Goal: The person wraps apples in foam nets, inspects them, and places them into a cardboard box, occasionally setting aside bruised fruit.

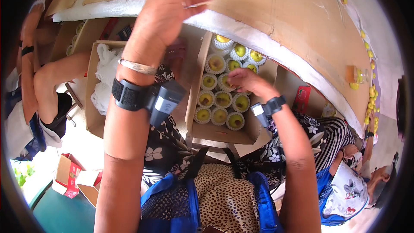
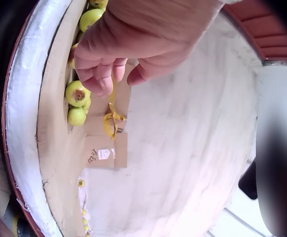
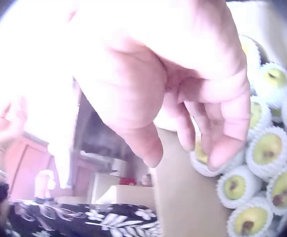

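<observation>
My left hand point(image 1: 174, 6) is raised over the cardboard-covered table point(image 1: 276, 0), fingers loosely bent and holding nothing. In the left wrist view, the same hand point(image 2: 133, 47) is near a row of yellow-green, apple-like fruit point(image 2: 77, 94). My right hand point(image 1: 248, 80) hovers over a cardboard box point(image 1: 222, 136) of similar fruit, each in a white foam net point(image 1: 235, 121) and packed in rows. In the right wrist view, thumb and fingers of the right hand point(image 3: 168, 84) stand apart, fingertips overlapping one netted fruit point(image 3: 202, 155); nothing shows between them.
Another carton point(image 1: 97, 121) holds white foam nets point(image 1: 105, 73) at left. Below it, small red boxes point(image 1: 67, 174) lie on a teal surface point(image 1: 64, 213). A jar point(image 1: 357, 74) stands on the table at right. Other people point(image 1: 345, 190) sit on both sides. The table's white padded edge point(image 1: 241, 28) overhangs the box.
</observation>
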A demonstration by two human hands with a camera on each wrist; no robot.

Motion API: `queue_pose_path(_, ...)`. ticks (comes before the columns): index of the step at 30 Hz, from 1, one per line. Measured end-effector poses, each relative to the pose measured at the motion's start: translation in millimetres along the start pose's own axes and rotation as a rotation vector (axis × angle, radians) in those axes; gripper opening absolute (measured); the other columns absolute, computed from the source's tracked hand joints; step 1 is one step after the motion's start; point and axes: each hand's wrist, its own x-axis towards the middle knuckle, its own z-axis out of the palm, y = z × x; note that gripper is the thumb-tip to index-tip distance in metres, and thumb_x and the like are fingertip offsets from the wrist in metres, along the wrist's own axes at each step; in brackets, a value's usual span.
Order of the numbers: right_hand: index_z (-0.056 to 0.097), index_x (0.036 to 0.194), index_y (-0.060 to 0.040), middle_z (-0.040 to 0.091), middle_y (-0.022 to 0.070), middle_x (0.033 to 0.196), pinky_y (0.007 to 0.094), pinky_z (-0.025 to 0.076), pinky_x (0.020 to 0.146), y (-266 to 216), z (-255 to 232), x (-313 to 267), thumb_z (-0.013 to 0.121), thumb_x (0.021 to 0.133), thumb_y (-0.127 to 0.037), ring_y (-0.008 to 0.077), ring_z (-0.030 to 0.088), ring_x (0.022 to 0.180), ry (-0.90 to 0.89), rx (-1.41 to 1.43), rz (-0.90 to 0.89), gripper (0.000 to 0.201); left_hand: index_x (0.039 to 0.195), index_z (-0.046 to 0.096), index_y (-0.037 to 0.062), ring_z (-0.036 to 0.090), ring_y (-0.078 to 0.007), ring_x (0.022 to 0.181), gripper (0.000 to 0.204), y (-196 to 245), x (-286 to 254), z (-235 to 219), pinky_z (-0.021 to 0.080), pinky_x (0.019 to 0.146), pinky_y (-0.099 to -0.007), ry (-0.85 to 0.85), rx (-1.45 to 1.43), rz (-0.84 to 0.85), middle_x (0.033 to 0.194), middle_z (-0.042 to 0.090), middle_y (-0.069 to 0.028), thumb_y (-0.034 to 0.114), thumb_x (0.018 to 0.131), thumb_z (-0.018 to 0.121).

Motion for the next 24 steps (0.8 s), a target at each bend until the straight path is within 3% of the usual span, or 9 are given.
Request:
queue_pose_path(3, 0.056, 0.109, -0.0031, 0.061, 0.0032, 0.097, 0.0233, 0.047, 0.067, -52.9, -10.5, -59.1, 0.06, 0.085, -0.021, 0.0092, 0.057, 0.082, -0.018, -0.102, -0.227, 0.03, 0.116, 0.049, -0.0005, 0.055, -0.028, 0.102, 0.034, 3.6, 18.2, -57.7, 0.045, 0.086, -0.0374, -0.081, -0.06, 0.073, 0.116, 0.055, -0.0168, 0.024, 0.093, 0.042)
queue_pose_path(5, 0.055, 0.112, -0.0038, 0.06, 0.0042, 0.104, 0.0242, 0.046, 0.072, -70.5, -17.5, -90.6, 0.06, 0.086, -0.022, 0.01, 0.057, 0.087, -0.002, -0.035, -0.315, 0.032, 0.113, 0.051, -0.0027, 0.054, -0.0282, 0.101, 0.028, 21.6, 2.3, -70.0, 0.047, 0.082, -0.0346, -0.074, -0.268, 0.024, 0.117, 0.054, -0.0185, 0.014, 0.09, 0.049)
queue_pose_path(7, 0.056, 0.11, -0.0027, 0.06, 0.0027, 0.098, 0.0227, 0.046, 0.069, -76.8, -24.6, -105.7, 0.062, 0.085, -0.024, 0.0085, 0.056, 0.084, 0.024, 0.07, -0.372, 0.034, 0.107, 0.053, 0.0014, 0.059, -0.0232, 0.087, 0.026, 38.2, -25.8, -80.9, 0.048, 0.076, -0.0347, 0.087, -0.205, 0.117, 0.104, 0.059, -0.0154, 0.019, 0.088, 0.052)
queue_pose_path(11, 0.057, 0.106, -0.0029, 0.061, 0.0038, 0.101, 0.023, 0.045, 0.072, -80.6, -23.1, -100.4, 0.06, 0.086, -0.02, 0.0104, 0.058, 0.088, 0.072, -0.055, -0.586, 0.027, 0.094, 0.054, 0.0083, 0.059, -0.0182, 0.081, 0.013, 26.5, -92.9, -164.7, 0.048, 0.068, -0.0304, 0.251, 0.09, 0.129, 0.091, 0.062, -0.0063, 0.018, 0.086, 0.054)
queue_pose_path(12, 0.057, 0.105, -0.003, 0.061, 0.0039, 0.1, 0.0231, 0.045, 0.071, -87.9, -17.2, -100.4, 0.06, 0.086, -0.019, 0.0106, 0.058, 0.088, 0.048, -0.021, -0.572, 0.026, 0.093, 0.054, 0.0114, 0.059, -0.0178, 0.081, 0.01, 10.2, -117.9, -181.7, 0.047, 0.067, -0.0292, 0.385, 0.181, 0.145, 0.091, 0.061, -0.0052, 0.019, 0.087, 0.054)
queue_pose_path(16, 0.056, 0.104, -0.003, 0.061, 0.0038, 0.1, 0.023, 0.044, 0.071, -95.9, -17.0, -105.1, 0.059, 0.086, -0.016, 0.0114, 0.058, 0.087, 0.101, -0.008, -0.533, 0.023, 0.108, 0.049, 0.0078, 0.058, -0.0207, 0.087, 0.029, -44.7, -200.0, -265.9, 0.046, 0.074, -0.0328, 0.865, 0.301, -0.165, 0.105, 0.059, -0.0098, 0.026, 0.085, 0.054)
queue_pose_path(21, 0.055, 0.106, -0.0032, 0.061, 0.0047, 0.1, 0.0224, 0.044, 0.071, -107.9, -13.7, -103.1, 0.059, 0.086, -0.017, 0.0114, 0.057, 0.087, 0.14, 0.055, -0.487, 0.025, 0.104, 0.054, 0.0063, 0.06, -0.0178, 0.081, 0.024, -75.6, -257.9, -308.6, 0.048, 0.068, -0.0328, 0.948, 0.47, -0.384, 0.097, 0.06, -0.006, 0.018, 0.083, 0.056)
queue_pose_path(22, 0.055, 0.106, -0.0037, 0.06, 0.0052, 0.101, 0.0218, 0.043, 0.072, -110.2, -11.8, -101.0, 0.06, 0.085, -0.018, 0.0111, 0.057, 0.088, 0.136, 0.06, -0.467, 0.026, 0.103, 0.054, 0.0058, 0.061, -0.02, 0.076, 0.025, -82.2, -260.0, -312.2, 0.048, 0.065, -0.033, 0.938, 0.501, -0.38, 0.096, 0.061, -0.0077, 0.012, 0.079, 0.058)
queue_pose_path(24, 0.055, 0.106, -0.0036, 0.06, 0.0053, 0.102, 0.0216, 0.044, 0.072, -109.9, -6.5, -99.5, 0.06, 0.085, -0.018, 0.0111, 0.057, 0.088, 0.112, 0.045, -0.454, 0.026, 0.104, 0.054, 0.0065, 0.061, -0.0238, 0.077, 0.028, -102.5, -260.7, -319.2, 0.048, 0.067, -0.0344, 0.873, 0.951, -0.198, 0.096, 0.061, -0.0102, 0.008, 0.076, 0.058)
